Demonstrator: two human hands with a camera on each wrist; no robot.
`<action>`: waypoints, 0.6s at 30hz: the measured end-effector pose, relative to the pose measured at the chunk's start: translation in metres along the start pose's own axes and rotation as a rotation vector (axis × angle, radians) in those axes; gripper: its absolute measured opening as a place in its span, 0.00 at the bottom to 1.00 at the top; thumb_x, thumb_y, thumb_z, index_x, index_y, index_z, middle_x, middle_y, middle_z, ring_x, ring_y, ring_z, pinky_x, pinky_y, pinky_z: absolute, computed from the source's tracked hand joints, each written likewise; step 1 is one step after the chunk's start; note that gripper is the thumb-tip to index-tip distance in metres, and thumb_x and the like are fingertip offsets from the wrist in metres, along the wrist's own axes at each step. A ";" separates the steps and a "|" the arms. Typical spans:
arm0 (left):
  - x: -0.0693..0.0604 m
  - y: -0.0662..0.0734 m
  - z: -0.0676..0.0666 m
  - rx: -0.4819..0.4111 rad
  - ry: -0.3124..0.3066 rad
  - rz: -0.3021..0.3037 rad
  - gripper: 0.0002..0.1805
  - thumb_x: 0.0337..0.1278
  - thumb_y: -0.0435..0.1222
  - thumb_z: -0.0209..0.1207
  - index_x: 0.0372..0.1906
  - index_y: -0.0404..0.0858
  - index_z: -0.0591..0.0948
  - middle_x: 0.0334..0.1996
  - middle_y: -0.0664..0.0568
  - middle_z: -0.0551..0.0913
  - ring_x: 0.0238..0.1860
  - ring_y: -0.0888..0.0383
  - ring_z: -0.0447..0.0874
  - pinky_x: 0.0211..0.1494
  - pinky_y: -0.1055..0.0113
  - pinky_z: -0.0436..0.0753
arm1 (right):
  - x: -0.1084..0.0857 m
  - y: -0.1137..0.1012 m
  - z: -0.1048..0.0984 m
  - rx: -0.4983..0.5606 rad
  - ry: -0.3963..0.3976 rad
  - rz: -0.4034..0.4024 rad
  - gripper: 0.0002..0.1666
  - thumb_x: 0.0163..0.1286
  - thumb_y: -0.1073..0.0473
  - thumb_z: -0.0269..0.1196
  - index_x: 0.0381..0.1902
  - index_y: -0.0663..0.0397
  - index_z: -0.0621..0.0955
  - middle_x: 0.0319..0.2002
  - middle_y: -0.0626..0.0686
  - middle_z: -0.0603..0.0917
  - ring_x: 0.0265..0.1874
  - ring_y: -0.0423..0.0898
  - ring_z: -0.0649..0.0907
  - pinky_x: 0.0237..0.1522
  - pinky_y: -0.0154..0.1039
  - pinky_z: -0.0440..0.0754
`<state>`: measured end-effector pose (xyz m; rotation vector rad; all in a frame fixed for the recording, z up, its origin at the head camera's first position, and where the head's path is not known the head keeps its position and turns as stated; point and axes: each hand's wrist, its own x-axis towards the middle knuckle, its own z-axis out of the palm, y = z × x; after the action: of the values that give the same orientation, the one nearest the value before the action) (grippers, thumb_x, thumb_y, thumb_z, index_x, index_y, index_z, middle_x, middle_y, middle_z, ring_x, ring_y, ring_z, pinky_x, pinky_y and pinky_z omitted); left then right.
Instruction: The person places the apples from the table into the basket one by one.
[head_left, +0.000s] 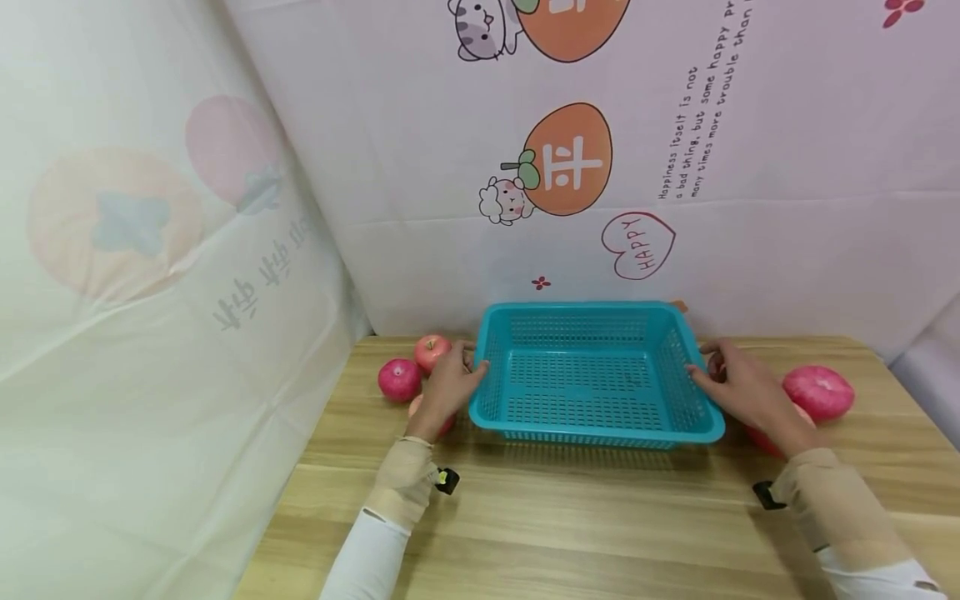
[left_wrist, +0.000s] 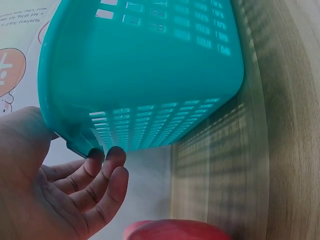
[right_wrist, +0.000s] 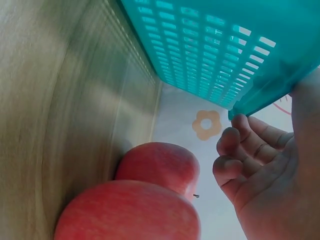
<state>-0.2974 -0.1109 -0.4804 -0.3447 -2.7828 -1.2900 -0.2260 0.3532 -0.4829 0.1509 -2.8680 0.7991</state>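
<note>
Table (head_left: pixel 585 533): wooden, the fruit spread at either side.
Basket (head_left: pixel 581 387): could tip or slip, I'd judge, if one side rises first or a thumb loses the rim; it lies between both hands, far side.
Left hand (head_left: pixel 450 382): part-curled, pinching the left rim.
Right hand (head_left: pixel 738 383): likewise, on the right rim.
Fruit (head_left: pixel 399 380): three left, two right; a wrist's knock might roll them.

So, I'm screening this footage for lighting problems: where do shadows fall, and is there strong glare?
Head view: soft shadow on the table, along the near side of the basket; left wrist: striped shadow across the table; right wrist: dim shading beside the apples; all three: no strong glare stands out.
</note>
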 end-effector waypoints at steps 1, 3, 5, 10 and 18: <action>0.000 0.000 0.000 0.000 0.000 -0.001 0.25 0.75 0.43 0.62 0.69 0.36 0.76 0.36 0.48 0.82 0.32 0.57 0.80 0.33 0.65 0.79 | 0.000 0.000 0.000 0.004 0.005 0.001 0.34 0.78 0.46 0.65 0.64 0.72 0.72 0.37 0.59 0.81 0.35 0.53 0.79 0.32 0.39 0.77; 0.000 0.001 0.001 -0.008 -0.006 -0.006 0.25 0.74 0.42 0.63 0.69 0.36 0.75 0.36 0.47 0.83 0.32 0.57 0.81 0.32 0.66 0.80 | -0.001 -0.001 0.001 0.012 0.017 0.003 0.34 0.78 0.47 0.65 0.64 0.72 0.72 0.35 0.57 0.80 0.33 0.51 0.78 0.30 0.37 0.76; 0.000 0.001 0.002 -0.022 -0.016 -0.012 0.26 0.75 0.42 0.63 0.69 0.36 0.74 0.36 0.47 0.84 0.33 0.55 0.85 0.34 0.65 0.83 | -0.001 0.000 0.002 0.015 0.023 0.011 0.34 0.78 0.47 0.65 0.64 0.72 0.72 0.34 0.56 0.80 0.31 0.49 0.77 0.28 0.36 0.74; -0.001 0.004 0.006 -0.054 -0.042 -0.043 0.28 0.75 0.43 0.62 0.72 0.36 0.70 0.44 0.43 0.91 0.39 0.48 0.94 0.42 0.60 0.92 | -0.002 -0.001 0.004 0.017 0.011 0.046 0.37 0.79 0.45 0.64 0.66 0.72 0.71 0.31 0.55 0.81 0.28 0.48 0.77 0.25 0.37 0.73; -0.004 0.005 0.008 -0.008 -0.017 -0.073 0.30 0.76 0.44 0.62 0.74 0.37 0.68 0.35 0.43 0.89 0.35 0.50 0.92 0.41 0.57 0.92 | -0.003 -0.008 0.005 0.023 0.054 0.050 0.35 0.78 0.46 0.64 0.64 0.72 0.73 0.27 0.53 0.78 0.25 0.47 0.75 0.24 0.37 0.69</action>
<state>-0.2916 -0.1029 -0.4822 -0.2575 -2.8304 -1.3202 -0.2221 0.3434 -0.4839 0.0592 -2.8233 0.8327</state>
